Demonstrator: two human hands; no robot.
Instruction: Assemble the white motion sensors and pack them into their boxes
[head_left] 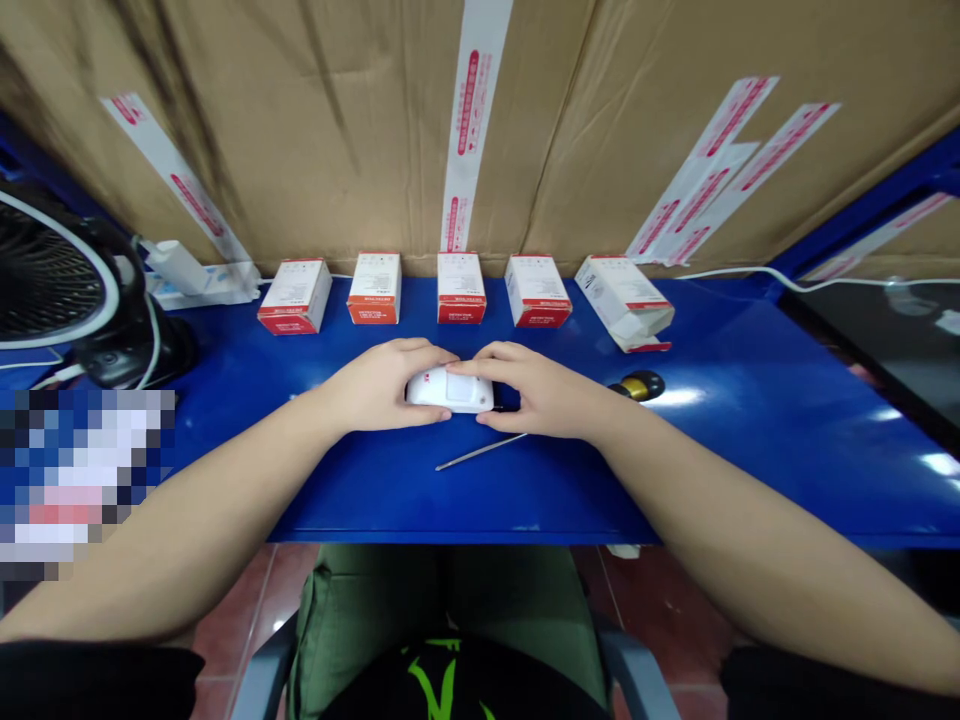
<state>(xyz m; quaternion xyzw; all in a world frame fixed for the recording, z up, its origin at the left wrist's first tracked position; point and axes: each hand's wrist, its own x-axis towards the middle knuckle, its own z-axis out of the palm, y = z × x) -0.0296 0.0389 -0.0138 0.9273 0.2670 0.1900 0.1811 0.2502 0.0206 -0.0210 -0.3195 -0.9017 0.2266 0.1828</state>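
A white rounded device (459,388) with a small red mark and a pale rectangular panel lies at the middle of the blue table. My left hand (386,385) is closed round its left end, thumb on the near side. From the other side my right hand (529,388) grips the right end, its fingers over the top. Something dark shows between the device and my right palm, too small to make out. Just nearer to me lies a thin metal rod (480,453). A black and yellow handle (639,386) sits beyond my right wrist.
Several small white and red boxes line the back of the blue table (465,500); the rightmost box (626,302) has an open flap. A black fan (56,270) and power strip (202,285) stand at the left. Cardboard (375,120) rises behind.
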